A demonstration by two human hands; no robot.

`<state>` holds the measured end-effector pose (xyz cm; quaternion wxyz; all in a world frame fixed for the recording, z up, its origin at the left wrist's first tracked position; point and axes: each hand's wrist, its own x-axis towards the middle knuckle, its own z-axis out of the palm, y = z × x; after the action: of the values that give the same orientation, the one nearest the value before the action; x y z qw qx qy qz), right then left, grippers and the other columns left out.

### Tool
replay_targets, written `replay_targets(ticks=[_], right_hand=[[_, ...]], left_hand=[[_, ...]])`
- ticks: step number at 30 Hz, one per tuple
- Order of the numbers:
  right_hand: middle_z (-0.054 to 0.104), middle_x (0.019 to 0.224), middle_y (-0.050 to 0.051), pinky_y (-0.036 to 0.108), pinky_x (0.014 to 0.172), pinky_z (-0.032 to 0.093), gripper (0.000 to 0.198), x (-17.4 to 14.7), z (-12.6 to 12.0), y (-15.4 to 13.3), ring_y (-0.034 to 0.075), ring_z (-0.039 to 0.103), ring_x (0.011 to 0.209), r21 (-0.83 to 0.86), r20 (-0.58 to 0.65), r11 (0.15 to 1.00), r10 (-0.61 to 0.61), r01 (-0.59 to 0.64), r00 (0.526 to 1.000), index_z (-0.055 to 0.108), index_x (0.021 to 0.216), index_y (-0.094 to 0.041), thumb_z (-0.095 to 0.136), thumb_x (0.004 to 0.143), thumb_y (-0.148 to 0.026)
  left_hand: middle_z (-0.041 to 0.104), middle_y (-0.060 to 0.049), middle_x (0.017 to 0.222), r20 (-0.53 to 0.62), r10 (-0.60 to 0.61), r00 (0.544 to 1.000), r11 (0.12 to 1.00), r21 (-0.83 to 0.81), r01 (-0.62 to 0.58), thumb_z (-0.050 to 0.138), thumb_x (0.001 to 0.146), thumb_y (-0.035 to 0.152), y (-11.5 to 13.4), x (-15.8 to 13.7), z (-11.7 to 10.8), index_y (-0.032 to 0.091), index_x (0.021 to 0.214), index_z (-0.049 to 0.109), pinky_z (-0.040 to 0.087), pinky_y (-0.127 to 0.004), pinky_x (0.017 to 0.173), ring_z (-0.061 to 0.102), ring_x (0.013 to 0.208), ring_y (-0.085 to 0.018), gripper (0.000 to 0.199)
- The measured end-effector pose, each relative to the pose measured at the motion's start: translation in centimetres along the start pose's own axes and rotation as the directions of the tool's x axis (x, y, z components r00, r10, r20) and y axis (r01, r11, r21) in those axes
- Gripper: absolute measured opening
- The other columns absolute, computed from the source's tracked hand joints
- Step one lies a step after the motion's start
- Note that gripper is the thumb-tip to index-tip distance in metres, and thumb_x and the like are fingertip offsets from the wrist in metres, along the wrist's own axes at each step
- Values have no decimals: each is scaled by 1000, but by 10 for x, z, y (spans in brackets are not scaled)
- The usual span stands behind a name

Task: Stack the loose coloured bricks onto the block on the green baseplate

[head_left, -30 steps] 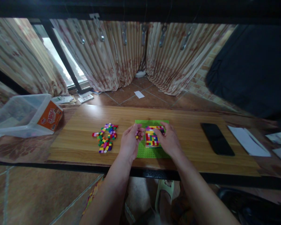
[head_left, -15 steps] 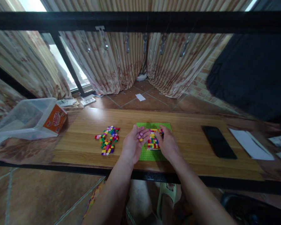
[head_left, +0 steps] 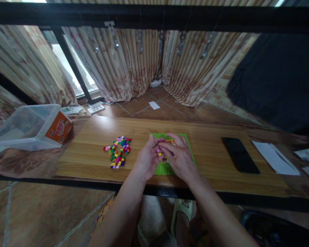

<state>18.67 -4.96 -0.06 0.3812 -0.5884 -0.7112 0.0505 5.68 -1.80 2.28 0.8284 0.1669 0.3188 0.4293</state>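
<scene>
My left hand (head_left: 145, 157) is cupped palm up over the left part of a green studded baseplate (head_left: 159, 170), and a few small toy bricks (head_left: 159, 154), pink and yellow, lie on its fingers. Above the plate, my right hand (head_left: 181, 159) reaches across to the left one. Its thumb and fingertips pinch together at a pink brick there; the exact grip is partly hidden. Beneath both hands, a many-coloured brick build (head_left: 164, 161) sits on the baseplate, mostly covered by the right hand.
A loose heap of coloured bricks (head_left: 118, 159) lies left on the wooden board (head_left: 87, 151). Further left stands a clear plastic bin (head_left: 28, 127) with an orange label. On the right are a black phone (head_left: 240, 155) and white paper (head_left: 275, 157). A dark bar (head_left: 154, 17) crosses above.
My right hand has moved left from the brick build to the bricks in my left hand, and its fingers have come together. The view has tilted slightly.
</scene>
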Motion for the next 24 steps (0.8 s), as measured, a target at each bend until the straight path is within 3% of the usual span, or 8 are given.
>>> replay_targets(ticks=[5, 9, 15, 24], right_hand=[[58, 127, 7, 49, 99, 44, 21, 0, -2, -4, 28, 50, 117, 40, 18, 999, 15, -16, 1000, 75, 89, -27, 54, 92, -27], [60, 123, 8, 47, 100, 44, 17, 3, -6, -3, 25, 53, 116, 125, -4, 989, 80, -79, 997, 73, 86, -25, 56, 90, -26], [61, 118, 7, 47, 103, 41, 14, 5, -16, 22, 25, 56, 115, 190, -120, 958, 239, -214, 964, 74, 85, -25, 62, 85, -33], [59, 120, 7, 50, 100, 41, 12, -4, -7, 32, 27, 53, 116, 128, 0, 965, 232, -230, 973, 76, 80, -27, 66, 82, -34]], left_hand=[[61, -5, 72, 9, -24, 1000, 1000, -6, 24, 53, 91, 47, -1, 0, 1, 12, 83, 68, 47, -22, 63, 53, 59, -10, 39], [64, -7, 76, -6, -16, 1000, 1000, -17, 16, 48, 94, 43, 1, -2, 2, 11, 84, 66, 50, -23, 67, 57, 62, -11, 38], [69, -9, 75, -170, 111, 979, 988, 127, -90, 56, 91, 34, 7, 0, -4, 10, 82, 66, 48, -22, 61, 62, 63, -12, 27], [68, -7, 69, -181, 159, 970, 979, 158, -131, 69, 80, 32, 7, 2, -7, 11, 78, 67, 44, -20, 57, 59, 57, -9, 21]])
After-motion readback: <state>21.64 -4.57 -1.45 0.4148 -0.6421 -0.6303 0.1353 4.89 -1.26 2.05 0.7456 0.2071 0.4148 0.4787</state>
